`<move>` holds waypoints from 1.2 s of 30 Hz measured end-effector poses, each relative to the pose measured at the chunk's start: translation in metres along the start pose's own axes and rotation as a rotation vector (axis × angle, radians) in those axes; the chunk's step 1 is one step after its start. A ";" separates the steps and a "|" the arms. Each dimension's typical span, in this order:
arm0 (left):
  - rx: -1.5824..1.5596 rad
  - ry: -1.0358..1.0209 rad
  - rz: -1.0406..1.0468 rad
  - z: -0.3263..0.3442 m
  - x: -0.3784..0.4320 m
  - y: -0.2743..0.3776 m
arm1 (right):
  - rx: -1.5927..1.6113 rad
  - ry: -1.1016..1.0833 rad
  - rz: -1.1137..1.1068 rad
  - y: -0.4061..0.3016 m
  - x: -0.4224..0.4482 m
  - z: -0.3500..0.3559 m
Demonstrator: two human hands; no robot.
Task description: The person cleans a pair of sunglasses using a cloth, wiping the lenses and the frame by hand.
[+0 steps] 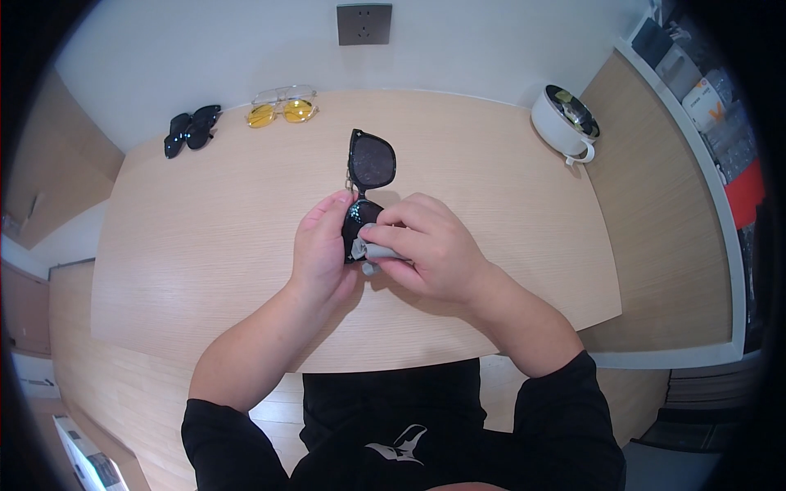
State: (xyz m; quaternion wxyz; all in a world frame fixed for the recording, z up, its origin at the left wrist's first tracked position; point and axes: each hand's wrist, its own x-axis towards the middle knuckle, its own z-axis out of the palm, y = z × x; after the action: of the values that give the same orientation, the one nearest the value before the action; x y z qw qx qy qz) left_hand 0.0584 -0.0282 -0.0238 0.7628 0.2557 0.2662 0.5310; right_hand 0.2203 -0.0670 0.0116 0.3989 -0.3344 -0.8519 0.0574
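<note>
My left hand [323, 242] grips a pair of black sunglasses [372, 161] by the frame, above the wooden tabletop. One dark lens points away from me and the other lies between my hands. Small light-coloured specks or reflections show on the nearer lens. Pinched in my right hand [433, 245] is a crumpled grey cloth [382, 250], pressed against the nearer lens. Part of that lens is hidden behind the cloth and my fingers.
On the wooden table [233, 245], folded black sunglasses [191, 130] lie at the back left. Beside them are yellow-tinted glasses [281, 113] and clear-lensed glasses [282, 93]. A white handled pot [562, 126] stands at the back right, near a wood-panelled shelf side [663, 202]. A wall socket [364, 24] sits above.
</note>
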 end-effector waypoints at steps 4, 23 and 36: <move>-0.022 0.013 -0.004 0.001 0.001 -0.002 | -0.024 0.019 -0.030 0.000 0.001 -0.001; -0.002 -0.020 -0.048 -0.001 -0.003 -0.007 | -0.040 0.055 -0.176 0.002 0.002 0.003; 0.024 -0.032 -0.035 0.006 -0.005 -0.003 | -0.132 0.159 -0.167 0.011 0.005 -0.002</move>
State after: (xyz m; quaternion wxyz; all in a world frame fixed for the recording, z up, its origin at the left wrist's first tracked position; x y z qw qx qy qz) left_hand 0.0632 -0.0346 -0.0208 0.7731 0.2685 0.2648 0.5100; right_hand 0.2252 -0.0558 0.0116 0.4459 -0.2912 -0.8443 -0.0589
